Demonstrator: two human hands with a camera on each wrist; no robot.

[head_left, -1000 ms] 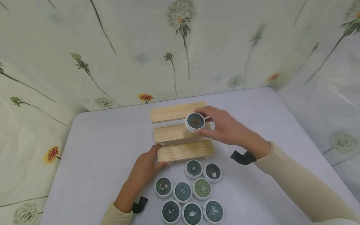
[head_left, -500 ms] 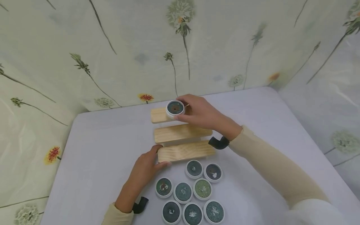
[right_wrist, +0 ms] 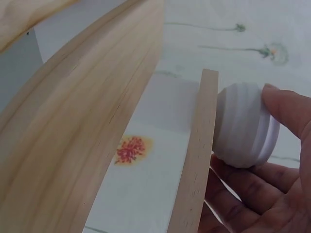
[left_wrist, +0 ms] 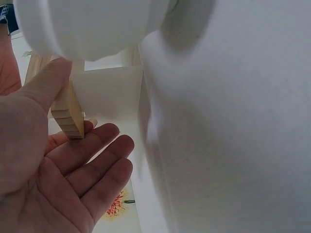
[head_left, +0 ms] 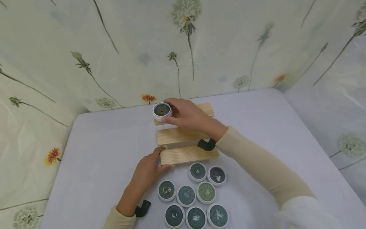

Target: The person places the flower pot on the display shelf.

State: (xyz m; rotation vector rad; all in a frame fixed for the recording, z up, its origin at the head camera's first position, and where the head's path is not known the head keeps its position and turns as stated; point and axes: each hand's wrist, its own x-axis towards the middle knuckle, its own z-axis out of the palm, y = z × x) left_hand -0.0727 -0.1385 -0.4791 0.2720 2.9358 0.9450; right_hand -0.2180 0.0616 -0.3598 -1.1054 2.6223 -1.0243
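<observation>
My right hand (head_left: 186,115) holds a small round white jar (head_left: 162,110) with a dark teal top and a brown spot at its centre. The jar is at the left end of the rear wooden board (head_left: 206,109); in the right wrist view the jar's base (right_wrist: 243,126) is right at the board's face. My left hand (head_left: 147,171) pinches the left end of the front wooden board (head_left: 188,154), thumb on the near side, fingers behind. Between these two lies the middle wooden board (head_left: 174,136), partly covered by the right forearm.
Several similar white jars with teal, green or dark tops, such as a green-topped jar (head_left: 206,192), stand close together in front of the boards. A white cloth covers the table (head_left: 97,152). A flower-printed curtain (head_left: 137,47) hangs behind it.
My right hand has carried the jar leftward and back, from over the middle board to the left end of the rear board. My left hand stays on the front board.
</observation>
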